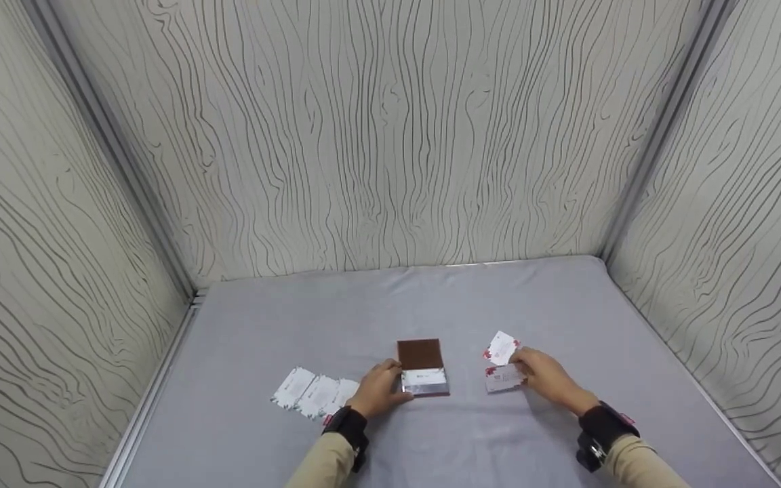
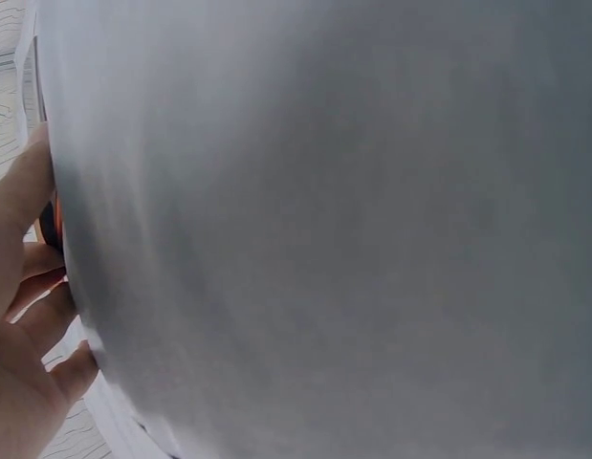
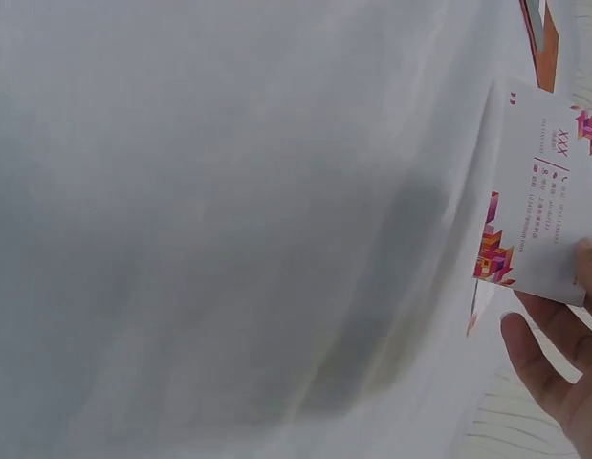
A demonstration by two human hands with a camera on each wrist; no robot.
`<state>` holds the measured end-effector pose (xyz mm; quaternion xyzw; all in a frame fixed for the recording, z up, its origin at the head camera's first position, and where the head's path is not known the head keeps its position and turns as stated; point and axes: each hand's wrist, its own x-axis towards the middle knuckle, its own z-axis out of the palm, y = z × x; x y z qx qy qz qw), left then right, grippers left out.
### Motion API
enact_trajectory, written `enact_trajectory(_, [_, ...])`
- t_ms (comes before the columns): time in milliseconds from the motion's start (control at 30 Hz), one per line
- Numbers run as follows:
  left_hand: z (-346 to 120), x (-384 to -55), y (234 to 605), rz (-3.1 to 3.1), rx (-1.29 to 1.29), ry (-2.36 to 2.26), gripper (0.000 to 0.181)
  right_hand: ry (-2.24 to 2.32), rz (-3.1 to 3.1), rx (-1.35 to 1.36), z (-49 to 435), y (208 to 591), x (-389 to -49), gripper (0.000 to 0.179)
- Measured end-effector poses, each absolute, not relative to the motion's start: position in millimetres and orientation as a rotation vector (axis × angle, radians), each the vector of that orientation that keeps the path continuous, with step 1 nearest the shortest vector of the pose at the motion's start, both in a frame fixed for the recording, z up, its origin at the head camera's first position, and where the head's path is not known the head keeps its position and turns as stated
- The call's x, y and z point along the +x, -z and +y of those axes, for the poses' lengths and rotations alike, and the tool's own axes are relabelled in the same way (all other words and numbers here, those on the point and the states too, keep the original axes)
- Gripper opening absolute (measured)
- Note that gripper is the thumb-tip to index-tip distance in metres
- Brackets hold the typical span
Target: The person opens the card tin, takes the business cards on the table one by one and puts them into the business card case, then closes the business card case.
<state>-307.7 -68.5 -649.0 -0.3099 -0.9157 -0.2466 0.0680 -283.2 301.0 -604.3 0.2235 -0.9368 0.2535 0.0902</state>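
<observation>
A brown card holder (image 1: 419, 354) lies opened out on the cloth, with a white business card (image 1: 424, 377) showing in its clear lower pocket. My left hand (image 1: 378, 389) grips the holder by its left edge; in the left wrist view only part of that hand (image 2: 23, 296) shows, at the border. To the right, my right hand (image 1: 548, 374) pinches a business card with red and purple corner patterns (image 3: 535, 191) between thumb and fingers, slightly above the cloth. Just behind it lies another red-patterned business card (image 1: 501, 347).
Several white business cards with teal edges (image 1: 314, 391) lie fanned out left of my left hand, partly hidden by it. A grey cloth (image 1: 295, 305) covers the table. Wood-patterned panels (image 1: 390, 135) enclose the back and both sides.
</observation>
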Motion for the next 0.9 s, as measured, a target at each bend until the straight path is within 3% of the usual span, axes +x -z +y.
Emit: enact_trajectory(900, [-68, -312, 653, -2.81, -0.913, 0.724, 0.05, -0.762, -2.477, 0.965, 204, 607, -296, 0.024])
